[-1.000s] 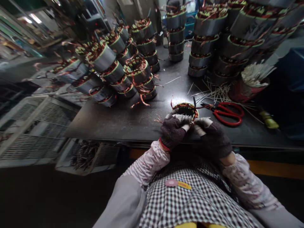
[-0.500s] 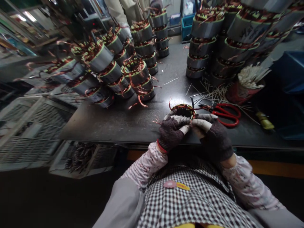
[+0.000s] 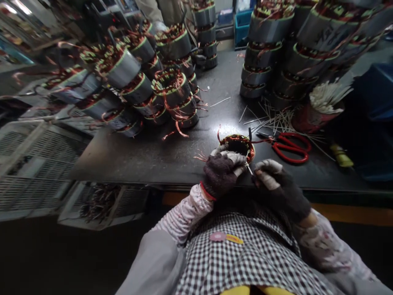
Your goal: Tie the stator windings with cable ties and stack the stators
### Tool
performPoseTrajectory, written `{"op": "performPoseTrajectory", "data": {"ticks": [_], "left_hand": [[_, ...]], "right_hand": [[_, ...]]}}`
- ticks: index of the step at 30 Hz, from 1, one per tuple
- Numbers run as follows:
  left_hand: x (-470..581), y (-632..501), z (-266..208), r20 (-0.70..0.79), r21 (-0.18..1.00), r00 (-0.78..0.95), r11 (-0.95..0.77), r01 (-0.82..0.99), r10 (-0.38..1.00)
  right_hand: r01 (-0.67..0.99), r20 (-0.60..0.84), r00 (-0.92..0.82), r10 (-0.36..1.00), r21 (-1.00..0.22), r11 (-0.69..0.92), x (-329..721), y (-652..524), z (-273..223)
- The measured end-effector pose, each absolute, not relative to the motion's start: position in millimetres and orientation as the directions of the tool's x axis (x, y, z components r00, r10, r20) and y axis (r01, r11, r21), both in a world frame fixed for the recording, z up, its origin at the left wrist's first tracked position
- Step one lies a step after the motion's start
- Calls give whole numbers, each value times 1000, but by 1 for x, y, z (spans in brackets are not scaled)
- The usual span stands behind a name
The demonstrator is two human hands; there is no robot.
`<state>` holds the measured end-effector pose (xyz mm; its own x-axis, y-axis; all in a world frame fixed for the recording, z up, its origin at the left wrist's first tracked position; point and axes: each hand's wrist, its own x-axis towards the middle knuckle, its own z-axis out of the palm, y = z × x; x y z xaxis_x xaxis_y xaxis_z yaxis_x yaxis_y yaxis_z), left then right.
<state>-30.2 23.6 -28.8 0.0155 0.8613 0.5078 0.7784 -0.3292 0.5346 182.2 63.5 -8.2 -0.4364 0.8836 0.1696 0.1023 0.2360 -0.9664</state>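
Observation:
A copper-wound stator (image 3: 251, 152) lies on the dark bench in front of me, with loose wire ends sticking out on its left. My left hand (image 3: 222, 168), in a dark fingerless glove with taped fingertips, is closed over its near rim. A thin white strand (image 3: 249, 168) runs from that rim toward my right hand (image 3: 272, 176). My right hand, gloved and taped the same way, is apart from the stator with its fingers pinched together; what lies between the fingertips is hidden. Red-handled scissors (image 3: 291, 147) lie just beyond my right hand.
Stacked stators stand at the left (image 3: 175, 92) and right (image 3: 260, 53). Loose white sticks (image 3: 276, 119) lie near a red cup (image 3: 313, 119) of more sticks. A yellow-handled tool (image 3: 341, 155) is at the right. Plastic crates (image 3: 27, 164) stand below left. A person stands behind the stacks.
My right hand has drawn back from the stator rim, toward the right and nearer to me, uncovering the white strand. My left hand keeps its place on the stator.

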Motion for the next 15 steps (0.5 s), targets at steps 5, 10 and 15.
{"op": "performPoseTrajectory", "data": {"ticks": [5,10,15], "left_hand": [[-20,26,-27,529,497,54,-361,789,847],[-25,8,-42,629,449,-24,-338,827,777],[-48,-18,-41,547,472,-123,-184,862,828]], "right_hand": [[-97,237,-279,931,-971,218,123,96,21],[92,468,-207,859,-865,493,125,102,-4],[197,378,-84,922,-901,387,170,49,-52]]}}
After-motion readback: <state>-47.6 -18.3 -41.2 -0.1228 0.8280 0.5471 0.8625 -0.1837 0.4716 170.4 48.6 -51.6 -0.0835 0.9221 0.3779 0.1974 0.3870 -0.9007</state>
